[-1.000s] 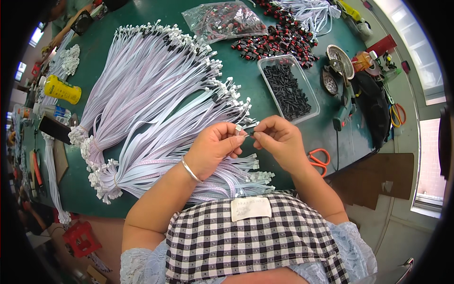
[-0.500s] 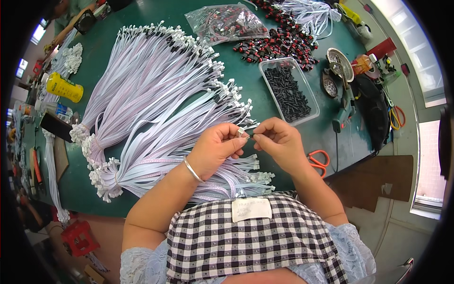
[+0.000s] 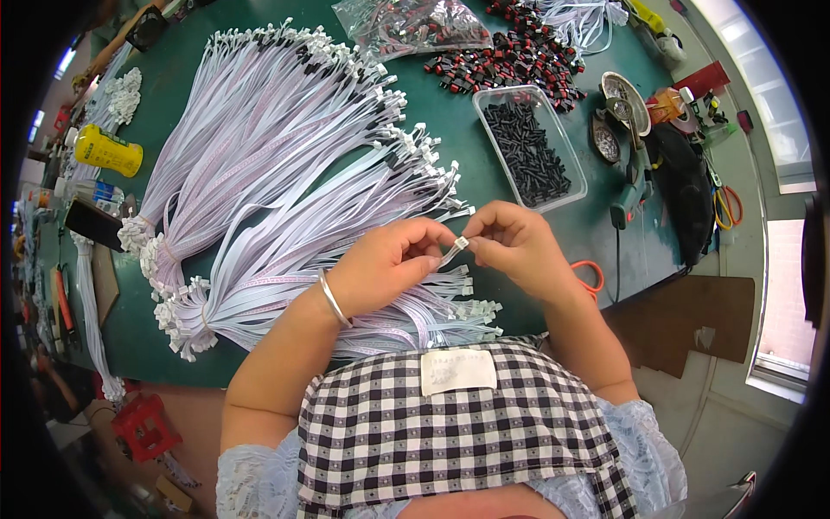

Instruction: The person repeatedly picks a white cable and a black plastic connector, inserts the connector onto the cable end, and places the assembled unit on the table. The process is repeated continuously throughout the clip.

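Near the clear plastic tub point(image 3: 583, 179) — bare green tabletop point(image 3: 595, 232) beside it — the right hand point(image 3: 519, 246) pinches a blocky white connector point(image 3: 462, 243), the left hand point(image 3: 391, 266) its flat ribbon cable point(image 3: 448, 256).

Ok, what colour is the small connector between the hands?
The connector is white; head view shows it.

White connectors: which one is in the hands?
The white connector at the right hand, its ribbon cable running toward the left hand; the others lie among bundled cables.

The right hand point(image 3: 514, 245) partly hides from me the white connector point(image 3: 461, 243); beyond the hand, my frame's upper edge crops the clear bag point(image 3: 415, 31).
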Motion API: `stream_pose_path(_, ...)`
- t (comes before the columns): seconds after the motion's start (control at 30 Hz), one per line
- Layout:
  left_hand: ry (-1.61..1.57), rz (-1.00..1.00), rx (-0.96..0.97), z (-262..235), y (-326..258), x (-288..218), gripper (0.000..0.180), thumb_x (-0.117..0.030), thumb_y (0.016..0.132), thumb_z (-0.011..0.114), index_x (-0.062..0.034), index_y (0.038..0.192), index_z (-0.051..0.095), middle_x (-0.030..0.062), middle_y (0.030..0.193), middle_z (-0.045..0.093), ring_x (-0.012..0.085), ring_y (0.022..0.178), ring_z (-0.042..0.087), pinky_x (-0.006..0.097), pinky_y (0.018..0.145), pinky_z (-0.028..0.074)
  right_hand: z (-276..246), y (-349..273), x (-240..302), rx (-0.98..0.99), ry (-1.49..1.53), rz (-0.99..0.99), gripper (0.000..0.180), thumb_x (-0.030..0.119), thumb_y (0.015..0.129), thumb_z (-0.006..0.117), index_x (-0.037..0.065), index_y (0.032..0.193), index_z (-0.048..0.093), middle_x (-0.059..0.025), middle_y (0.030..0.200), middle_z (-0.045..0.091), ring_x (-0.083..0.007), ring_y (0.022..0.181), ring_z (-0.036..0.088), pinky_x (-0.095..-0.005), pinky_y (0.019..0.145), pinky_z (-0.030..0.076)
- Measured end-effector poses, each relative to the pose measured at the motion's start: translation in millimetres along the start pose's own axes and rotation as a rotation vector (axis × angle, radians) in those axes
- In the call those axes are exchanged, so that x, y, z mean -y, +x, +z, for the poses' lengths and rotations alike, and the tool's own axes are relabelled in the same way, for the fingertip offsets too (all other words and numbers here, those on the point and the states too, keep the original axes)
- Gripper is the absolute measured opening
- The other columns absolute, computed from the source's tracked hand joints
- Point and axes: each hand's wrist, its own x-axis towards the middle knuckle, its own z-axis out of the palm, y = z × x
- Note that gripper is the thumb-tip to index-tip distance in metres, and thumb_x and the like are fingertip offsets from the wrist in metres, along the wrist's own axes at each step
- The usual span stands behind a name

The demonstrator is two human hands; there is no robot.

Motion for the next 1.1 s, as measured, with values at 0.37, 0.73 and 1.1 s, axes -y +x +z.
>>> stream_pose_path(0.37,0.248,0.140,-0.312,22.5,-0.7,-16.6,0.034,0.001,0.081,0.057,-0.0046,0.114,0.051,0.0007,0.076,0.055,0.0054,0.065,0.052,0.020,0.059,0.044,6.8,2.9,-4.2,0.042,0.012,0.042,0.008,0.002,0.081,0.063,0.000,0.089,0.059,0.0014,0.076,0.059,-0.0026,0.063,0.053,-0.0181,0.053,0.041)
stream_pose_path(0.73,1.108,0.336,-0.474,-2.5,43.0,-14.0,0.024,-0.004,0.078,0.062,-0.0084,0.100,0.056,0.0081,0.073,0.061,0.0317,0.078,0.060,0.039,0.067,0.047,-8.0,-5.1,10.9,-0.239,-0.488,-0.357,0.029,0.005,0.078,0.068,0.004,0.106,0.061,-0.0052,0.088,0.061,-0.0102,0.068,0.056,-0.0235,0.061,0.046)
stream_pose_path(1.1,1.184,0.332,0.122,-11.0,-25.2,-13.5,0.025,-0.009,0.076,0.064,-0.0079,0.101,0.061,0.0093,0.093,0.059,0.0282,0.085,0.057,0.037,0.076,0.047,19.0,-61.5,-12.0,0.415,-0.921,-0.699,0.024,0.024,0.073,0.071,0.013,0.095,0.066,0.0023,0.110,0.062,-0.0210,0.103,0.053,-0.0374,0.090,0.038)
